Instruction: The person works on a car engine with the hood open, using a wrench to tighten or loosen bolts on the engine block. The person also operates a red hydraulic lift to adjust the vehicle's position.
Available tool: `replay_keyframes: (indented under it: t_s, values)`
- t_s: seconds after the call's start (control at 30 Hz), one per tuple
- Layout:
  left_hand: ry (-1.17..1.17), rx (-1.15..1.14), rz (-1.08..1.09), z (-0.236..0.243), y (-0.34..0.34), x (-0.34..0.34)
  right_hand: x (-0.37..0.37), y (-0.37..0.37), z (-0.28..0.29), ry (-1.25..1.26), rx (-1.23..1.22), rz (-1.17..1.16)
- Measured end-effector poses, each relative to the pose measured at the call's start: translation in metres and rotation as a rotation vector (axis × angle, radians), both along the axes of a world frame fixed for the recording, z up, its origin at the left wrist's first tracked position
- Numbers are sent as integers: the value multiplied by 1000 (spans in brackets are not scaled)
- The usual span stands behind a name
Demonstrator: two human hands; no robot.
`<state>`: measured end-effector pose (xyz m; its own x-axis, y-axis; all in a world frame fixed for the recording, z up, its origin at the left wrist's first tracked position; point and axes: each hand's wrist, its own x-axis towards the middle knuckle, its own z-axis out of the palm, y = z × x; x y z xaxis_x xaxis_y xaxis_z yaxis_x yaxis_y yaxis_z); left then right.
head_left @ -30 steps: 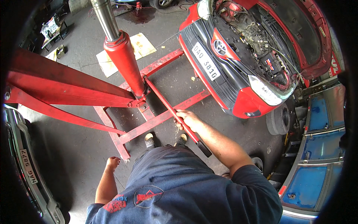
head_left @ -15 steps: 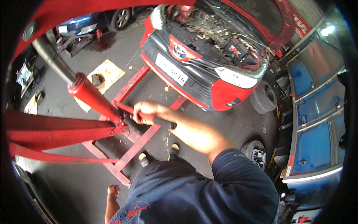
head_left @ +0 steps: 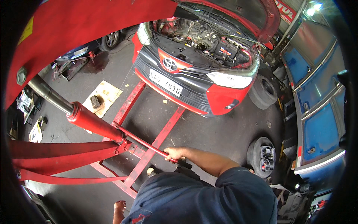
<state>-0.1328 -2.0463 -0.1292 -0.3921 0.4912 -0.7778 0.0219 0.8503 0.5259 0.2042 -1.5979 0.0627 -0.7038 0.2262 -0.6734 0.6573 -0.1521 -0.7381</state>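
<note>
My right hand (head_left: 175,154) is wrapped round the outer end of a long red pump handle (head_left: 146,143) with a dark grip. The handle slants down to the base of a red hydraulic jack (head_left: 95,121) on an engine crane. From the jack, a bare metal rod (head_left: 50,94) runs up to the crane's broad red boom (head_left: 100,28). My left hand (head_left: 119,206) hangs at my side, its fingers loosely apart and holding nothing.
A red car (head_left: 227,98) with its bonnet raised stands ahead, over the crane's red floor legs (head_left: 169,128). Tyres (head_left: 263,93) lie to the right, one wheel (head_left: 262,156) with parts on it. Stained cardboard (head_left: 108,93) bears a dark lump. Blue panels (head_left: 320,130) line the right.
My right hand has swung the pump handle down and toward me. My view has shifted, with more of the boom showing at the upper left.
</note>
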Motion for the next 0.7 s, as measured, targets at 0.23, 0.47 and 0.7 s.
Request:
replay_keyframes:
  t_s: [0.23, 0.47, 0.7]
  values:
    - [-172, 93, 262, -3, 38, -5, -21, 31, 56, 507, -696, -220]
    - [53, 225, -142, 26, 52, 18, 8, 27, -14, -64, -172, -65]
    - [-23, 108, -111, 42, 53, 20, -21, 41, 53, 158, -389, -124]
